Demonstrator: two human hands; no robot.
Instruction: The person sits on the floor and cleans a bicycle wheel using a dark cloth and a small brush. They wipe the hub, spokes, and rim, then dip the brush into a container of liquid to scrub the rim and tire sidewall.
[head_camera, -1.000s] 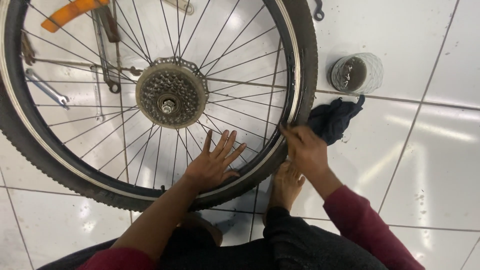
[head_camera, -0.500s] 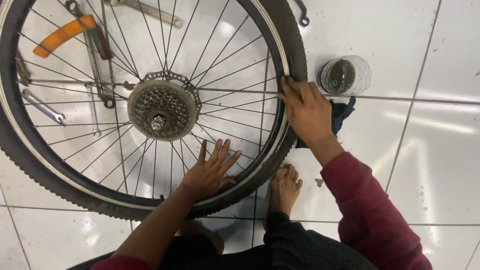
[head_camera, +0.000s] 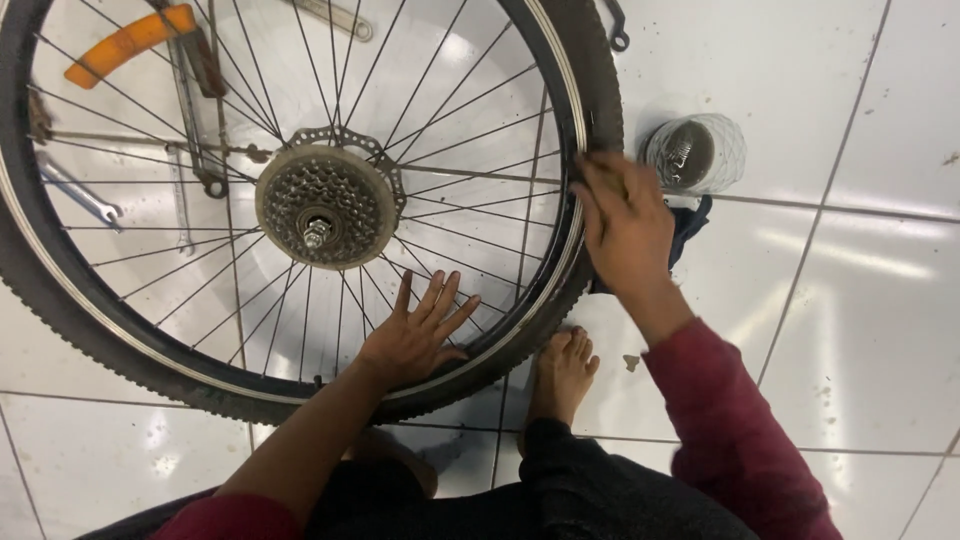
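Observation:
A bicycle wheel lies flat on the white tiled floor, with a black knobby tyre (head_camera: 90, 330), a silver rim and a toothed cog cluster (head_camera: 325, 205) at the hub. My left hand (head_camera: 415, 335) rests flat on the spokes near the lower rim, fingers spread, holding nothing. My right hand (head_camera: 625, 225) lies over the tyre's right side, fingers curled onto the tyre edge by the rim. A dark cloth (head_camera: 690, 225) shows partly from under that hand.
A glass jar (head_camera: 695, 152) with small metal parts stands just right of the wheel. Wrenches (head_camera: 80, 195) and an orange reflector (head_camera: 125, 42) show through the spokes. My bare foot (head_camera: 560, 375) rests below the tyre. White tiles spread out to the right.
My right hand has slid up along the tyre's edge, from the lower right to the right side near the jar. The left hand stays flat on the spokes.

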